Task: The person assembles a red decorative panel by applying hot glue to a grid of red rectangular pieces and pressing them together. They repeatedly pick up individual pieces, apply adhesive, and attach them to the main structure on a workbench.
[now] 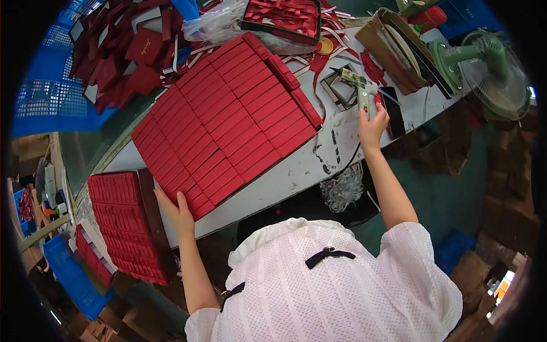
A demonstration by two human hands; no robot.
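Red boxes (222,125), row upon tight row, fill the middle of the counter (285,178), and right at their near corner there's the left hand (181,215), fingers spread and clasping nothing, resting against the block's edge! A second red stack (119,222) stands just beside it, so light pressure looks wise: too hard a push could skew the rows. Over to the right, and the right hand (373,125) has a firm grip on a pale gun-shaped tool (364,93), its tip by a small grey tray (329,90). Best, I'd judge, to hold that tip clear of the red faces, wrist loose. Farther back, a dark box (279,33) of ribbon strips, and, far left, a blue crate (45,100) beneath heaped dark-red pieces (142,48)!
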